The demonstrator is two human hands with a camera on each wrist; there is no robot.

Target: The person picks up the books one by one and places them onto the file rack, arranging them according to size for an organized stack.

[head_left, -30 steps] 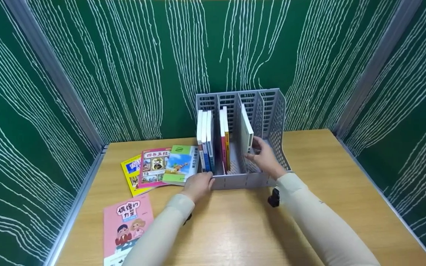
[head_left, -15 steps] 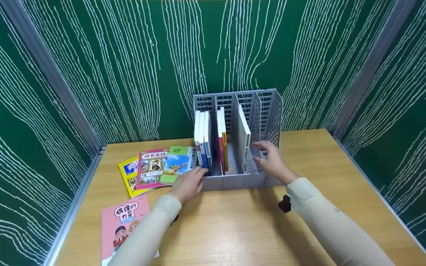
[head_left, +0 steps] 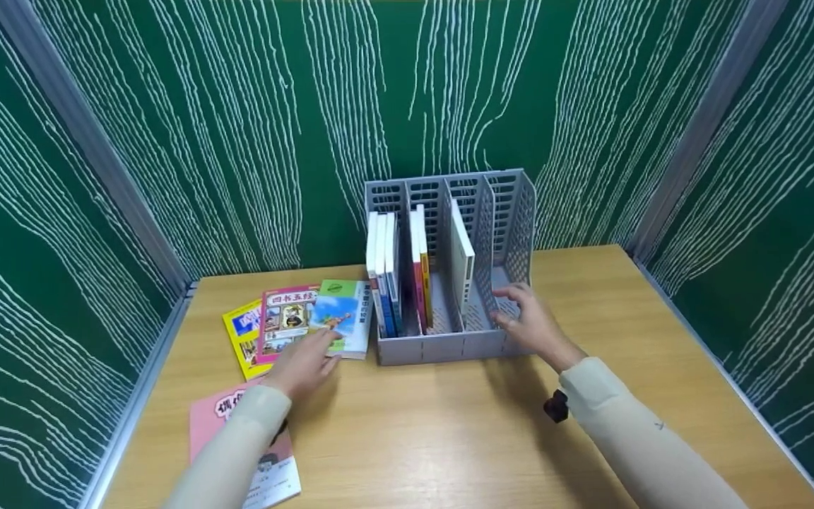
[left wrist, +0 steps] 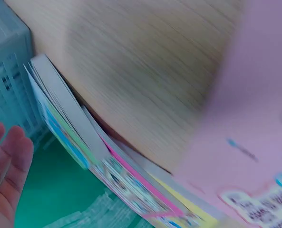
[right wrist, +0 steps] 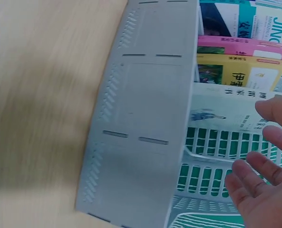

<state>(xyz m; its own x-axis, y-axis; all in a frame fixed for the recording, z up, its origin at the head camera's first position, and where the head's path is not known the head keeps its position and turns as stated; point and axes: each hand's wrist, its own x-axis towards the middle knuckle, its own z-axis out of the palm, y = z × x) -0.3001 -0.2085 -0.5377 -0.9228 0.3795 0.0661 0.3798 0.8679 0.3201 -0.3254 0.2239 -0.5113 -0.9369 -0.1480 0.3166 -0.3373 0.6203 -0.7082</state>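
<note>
My left hand [head_left: 307,360] reaches over the lower edge of a green-and-blue book [head_left: 350,307], its fingers extended. That book overlaps a pink-edged comic book [head_left: 281,318], which lies over a yellow book [head_left: 241,350]. Over the right front of a grey file rack [head_left: 442,348], my right hand [head_left: 533,322] holds nothing, fingers spread and slightly bent. Just left of it, a pale thin book [head_left: 462,258] stands upright in the third compartment; the right wrist view shows its cover [right wrist: 226,109] apart from the fingers.
Several books [head_left: 382,276] stand in the rack's leftmost compartment; a pink and a yellow book [head_left: 422,276] stand in the second. A pink book [head_left: 273,477] lies at the front left, partly under my left sleeve. Green walls [head_left: 336,141] enclose the wooden table [head_left: 407,438].
My right hand has let go of the pale book, now standing in the rack, and drawn back right. The left hand has moved left from the rack's front corner to the green-and-blue book.
</note>
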